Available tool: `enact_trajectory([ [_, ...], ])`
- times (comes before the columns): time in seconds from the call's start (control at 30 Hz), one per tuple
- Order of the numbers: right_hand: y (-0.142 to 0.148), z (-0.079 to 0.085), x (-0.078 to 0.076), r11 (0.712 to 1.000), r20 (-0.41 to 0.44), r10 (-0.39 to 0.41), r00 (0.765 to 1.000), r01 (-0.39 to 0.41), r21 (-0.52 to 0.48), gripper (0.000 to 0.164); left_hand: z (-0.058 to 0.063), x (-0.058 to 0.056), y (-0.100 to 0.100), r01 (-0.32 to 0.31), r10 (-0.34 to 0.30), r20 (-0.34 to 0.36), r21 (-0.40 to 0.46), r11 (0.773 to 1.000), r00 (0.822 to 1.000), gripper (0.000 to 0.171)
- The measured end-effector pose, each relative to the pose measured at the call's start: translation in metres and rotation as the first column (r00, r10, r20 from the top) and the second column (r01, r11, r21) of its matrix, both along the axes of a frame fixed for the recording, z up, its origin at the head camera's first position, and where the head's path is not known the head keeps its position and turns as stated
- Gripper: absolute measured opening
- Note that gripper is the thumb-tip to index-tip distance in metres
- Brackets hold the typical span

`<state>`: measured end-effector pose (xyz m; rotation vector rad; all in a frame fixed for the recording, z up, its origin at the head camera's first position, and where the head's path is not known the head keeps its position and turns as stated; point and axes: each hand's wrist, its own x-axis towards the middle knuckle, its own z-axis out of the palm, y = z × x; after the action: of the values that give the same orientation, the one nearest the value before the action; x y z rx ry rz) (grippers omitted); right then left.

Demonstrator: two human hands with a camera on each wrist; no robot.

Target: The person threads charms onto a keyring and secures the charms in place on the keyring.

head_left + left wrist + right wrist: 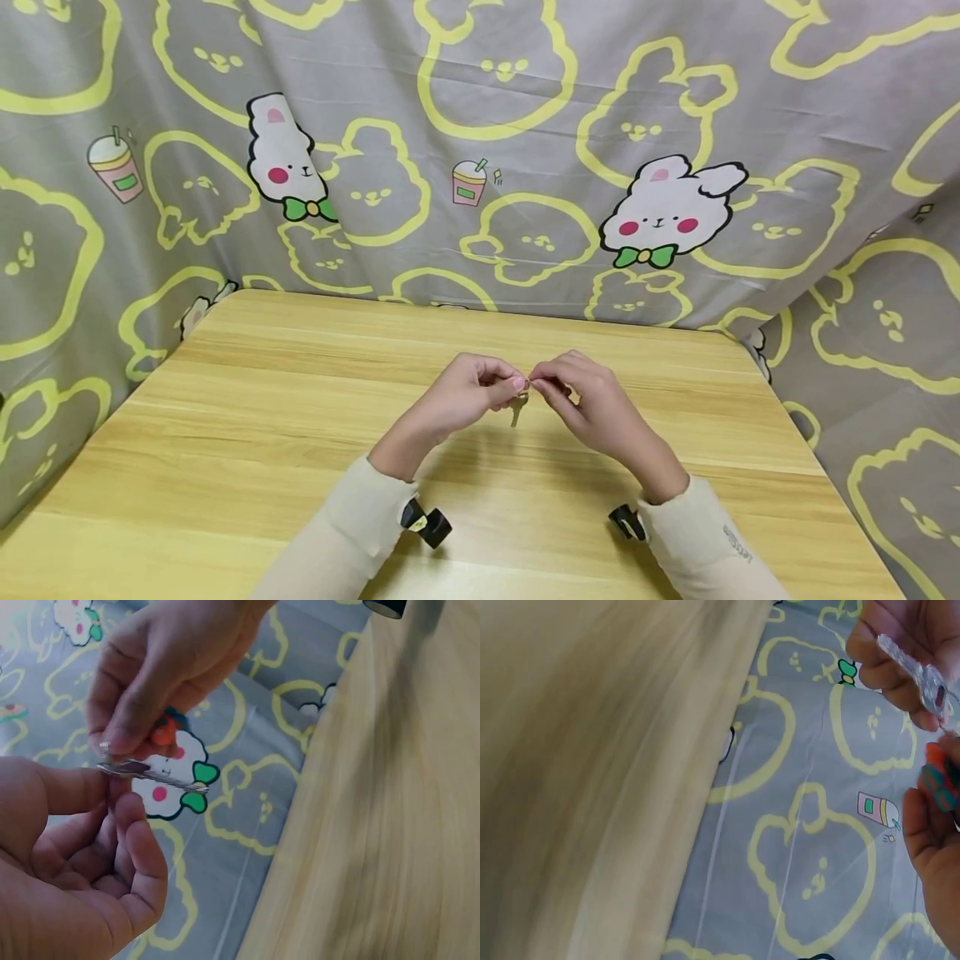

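Observation:
Both hands meet above the table, fingertips almost touching. My left hand [468, 392] pinches a silver key [517, 408] at its head, between thumb and index finger, and the blade hangs downward. In the left wrist view the key [169, 778] points away from the left thumb, with the other left fingers curled below. My right hand [592, 400] pinches a small metal piece of a keychain right at the key's head. An orange and teal charm [939, 780] on that keychain is tucked under the right fingers, partly hidden by them.
A wood-grain table [262, 450] spreads beneath the hands. Behind and beside it hangs a grey curtain [390, 92] with yellow outlines and white rabbit prints. Black wrist camera mounts [433, 527] stick out from the sleeve cuffs, low over the tabletop.

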<state>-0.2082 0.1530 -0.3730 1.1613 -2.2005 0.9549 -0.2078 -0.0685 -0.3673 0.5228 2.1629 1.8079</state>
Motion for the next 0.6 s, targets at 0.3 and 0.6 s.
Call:
enact_trajectory([
  [0.3, -0.002, -0.003, 0.002, 0.986, -0.012, -0.161, 0.987, 0.161, -0.047, 0.005, 0.004, 0.007, 0.011, -0.219, 0.195, -0.312, -0.046, 0.975, 0.93, 0.016],
  [0.6, -0.008, 0.0, 0.008, 0.975, -0.052, -0.221, 0.974, 0.219, -0.043, 0.005, 0.004, 0.013, 0.02, -0.369, 0.097, -0.783, -0.177, 0.912, 0.614, 0.009],
])
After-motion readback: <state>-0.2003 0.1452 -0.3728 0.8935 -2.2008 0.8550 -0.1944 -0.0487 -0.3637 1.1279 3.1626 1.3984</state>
